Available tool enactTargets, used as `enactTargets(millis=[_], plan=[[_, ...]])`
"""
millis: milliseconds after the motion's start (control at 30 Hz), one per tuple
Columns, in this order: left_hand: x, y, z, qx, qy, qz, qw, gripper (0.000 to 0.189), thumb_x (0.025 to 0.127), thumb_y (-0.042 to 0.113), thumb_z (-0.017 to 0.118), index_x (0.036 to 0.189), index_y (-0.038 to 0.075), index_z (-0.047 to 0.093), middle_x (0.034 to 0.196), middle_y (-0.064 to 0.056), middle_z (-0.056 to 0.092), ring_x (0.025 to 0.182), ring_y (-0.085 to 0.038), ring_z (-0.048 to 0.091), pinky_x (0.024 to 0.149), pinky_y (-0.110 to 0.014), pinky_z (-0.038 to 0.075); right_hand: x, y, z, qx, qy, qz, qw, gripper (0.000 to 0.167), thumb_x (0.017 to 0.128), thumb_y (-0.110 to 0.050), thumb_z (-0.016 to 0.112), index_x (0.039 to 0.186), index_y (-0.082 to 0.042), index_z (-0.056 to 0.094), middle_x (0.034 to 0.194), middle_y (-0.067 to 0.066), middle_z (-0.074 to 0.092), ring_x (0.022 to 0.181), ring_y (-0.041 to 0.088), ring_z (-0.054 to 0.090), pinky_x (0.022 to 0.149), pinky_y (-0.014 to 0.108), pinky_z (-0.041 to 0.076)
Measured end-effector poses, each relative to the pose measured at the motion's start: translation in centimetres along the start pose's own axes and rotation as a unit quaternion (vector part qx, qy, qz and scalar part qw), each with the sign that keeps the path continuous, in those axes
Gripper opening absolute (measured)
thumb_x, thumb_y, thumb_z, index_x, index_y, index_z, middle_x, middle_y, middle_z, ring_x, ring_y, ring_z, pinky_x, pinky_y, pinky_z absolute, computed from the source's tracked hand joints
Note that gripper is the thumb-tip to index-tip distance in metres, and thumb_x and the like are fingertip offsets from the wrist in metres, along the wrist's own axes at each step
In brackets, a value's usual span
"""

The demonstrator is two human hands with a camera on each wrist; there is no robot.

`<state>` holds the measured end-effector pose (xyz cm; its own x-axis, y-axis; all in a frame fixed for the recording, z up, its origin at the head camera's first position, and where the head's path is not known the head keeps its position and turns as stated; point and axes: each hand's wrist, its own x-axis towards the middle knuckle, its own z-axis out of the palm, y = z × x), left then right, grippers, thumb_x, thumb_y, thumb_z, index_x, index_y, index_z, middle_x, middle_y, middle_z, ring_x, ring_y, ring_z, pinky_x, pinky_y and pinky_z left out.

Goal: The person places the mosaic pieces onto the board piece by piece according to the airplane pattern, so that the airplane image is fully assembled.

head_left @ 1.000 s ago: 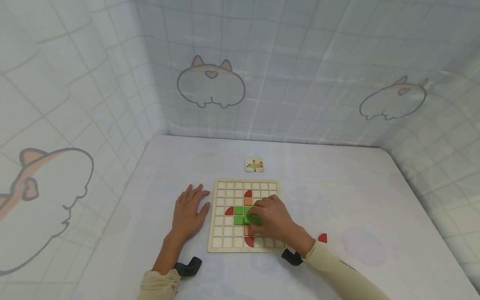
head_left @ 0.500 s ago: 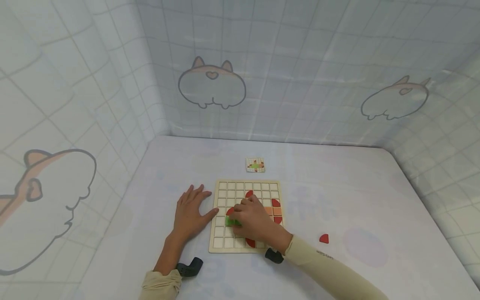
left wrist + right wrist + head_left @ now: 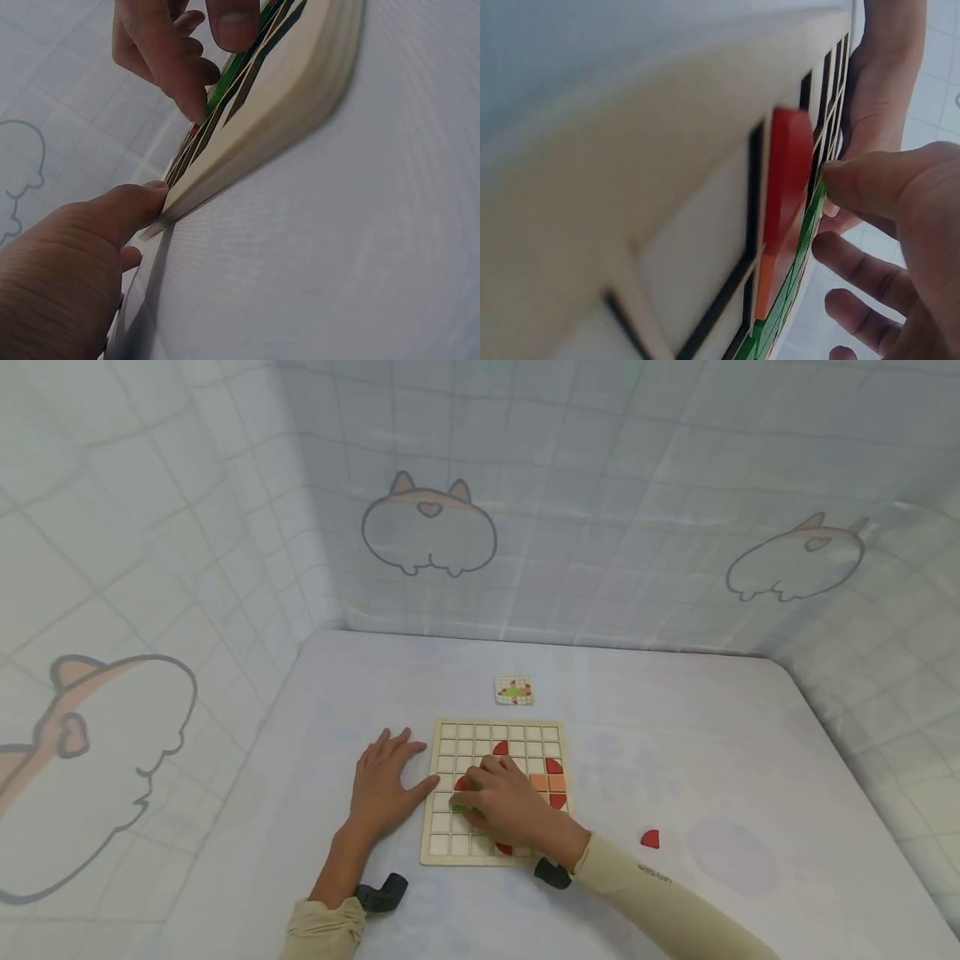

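White tabletop [image 3: 712, 760], grid-print walls [image 3: 600, 485], wooden grid board [image 3: 480, 730], small pattern card [image 3: 513, 690].

The head view looks forward and down from above the near edge of the table [image 3: 675, 710], taking in the whole wooden grid board [image 3: 495, 856] and both hands. The left wrist view sits low on the table, very near the board's left edge [image 3: 262, 135]. The right wrist view skims the board's surface [image 3: 630, 187] from its near side. All three share the board.
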<state>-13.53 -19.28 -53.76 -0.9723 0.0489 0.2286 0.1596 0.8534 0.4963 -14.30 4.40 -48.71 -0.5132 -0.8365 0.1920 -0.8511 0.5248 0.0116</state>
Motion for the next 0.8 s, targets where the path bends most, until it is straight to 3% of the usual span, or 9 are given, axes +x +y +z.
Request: enactTargets(millis=[133, 300, 467, 567, 800], plan=[[0.1, 0.2, 0.0, -0.001, 0.007, 0.001, 1.0, 0.06, 0.083, 0.053, 0.072, 0.13, 0.018, 0.06, 0.152, -0.012, 0.041, 0.146, -0.036, 0.019, 0.114, -0.057, 0.013, -1.0, -0.1, -0.3, 0.04, 0.014, 0.006, 0.9991, 0.021, 0.09, -0.033, 0.072, 0.111, -0.031, 0.075, 0.1, -0.007, 0.06, 0.089, 0.014, 0.044, 0.073, 0.03, 0.033], [0.1, 0.3, 0.3, 0.004, 0.001, -0.004, 1.0, 0.055, 0.086, 0.048, 0.07, 0.131, 0.018, 0.06, 0.152, -0.01, 0.041, 0.146, -0.033, 0.018, 0.115, -0.055, 0.012, -3.7, 0.2, -1.1, 0.089, 0.029, 0.037, 0.9949, 0.016, 0.088, -0.026, 0.074, 0.104, -0.027, 0.075, 0.096, -0.01, 0.06, 0.088, 0.012, 0.044, 0.071, 0.029, 0.032], [0.0, 0.0, 0.7, 0.007, 0.01, 0.001, 0.9999, 0.048, 0.088, 0.041, 0.069, 0.13, 0.018, 0.062, 0.151, -0.01, 0.042, 0.146, -0.033, 0.019, 0.115, -0.055, 0.012, -7.8, 0.9, -1.1, 0.102, 0.029, 0.111, 0.9882, 0.013, 0.087, -0.026, 0.075, 0.1, -0.028, 0.076, 0.093, -0.014, 0.061, 0.086, 0.009, 0.044, 0.071, 0.03, 0.034], [0.0, 0.0, 0.8, 0.005, 0.015, 0.004, 0.9999, 0.046, 0.089, 0.04, 0.068, 0.129, 0.018, 0.062, 0.151, -0.01, 0.043, 0.146, -0.033, 0.02, 0.115, -0.055, 0.012, -10.4, 1.3, -1.3, 0.106, 0.019, 0.165, 0.9804, 0.018, 0.083, -0.027, 0.079, 0.101, -0.029, 0.075, 0.096, -0.014, 0.06, 0.088, 0.008, 0.044, 0.071, 0.03, 0.035], [0.1, -0.1, 0.6, -0.003, 0.03, 0.013, 0.9995, 0.042, 0.089, 0.031, 0.069, 0.129, 0.017, 0.062, 0.15, -0.011, 0.044, 0.145, -0.034, 0.021, 0.115, -0.057, 0.014, -15.0, 2.0, -2.0, 0.074, 0.044, 0.265, 0.9604, 0.027, 0.076, -0.019, 0.084, 0.101, -0.023, 0.076, 0.101, -0.008, 0.057, 0.09, 0.013, 0.048, 0.075, 0.033, 0.042]])
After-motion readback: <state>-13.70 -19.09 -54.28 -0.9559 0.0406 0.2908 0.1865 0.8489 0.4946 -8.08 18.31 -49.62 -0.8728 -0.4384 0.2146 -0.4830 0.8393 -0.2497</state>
